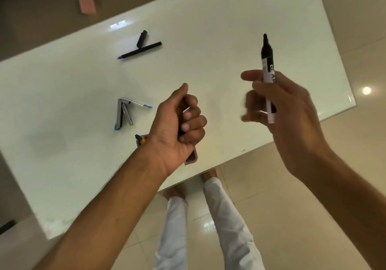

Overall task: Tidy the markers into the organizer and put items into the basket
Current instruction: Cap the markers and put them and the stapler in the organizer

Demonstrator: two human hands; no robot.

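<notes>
A person stands over a white tabletop (208,29), both hands raised above it and set apart, midway through tidying scattered markers. The right hand (288,110) pinches a black-and-white marker (268,69) by its lower barrel, holding it upright with the uncapped black tip pointing away, a grip that seems meant to keep the wet tip off the skin until it can be capped. The left hand (179,127) is curled tight into a fist around something dark, possibly the marker's cap, though the fingers hide it too well to say. Beneath that wrist sits a pinkish organizer (191,160), mostly hidden, with a few coloured marker tips (139,139) poking out at its far end, which suggests some pens are already stowed. Left on the tabletop are an uncapped dark pen with a blue tip (140,51), its loose black cap (142,38) just beside it, and a grey folding tool (123,112) splayed open. A pink eraser-like block (87,3) lies on the floor beyond the tabletop. No basket is in view.
</notes>
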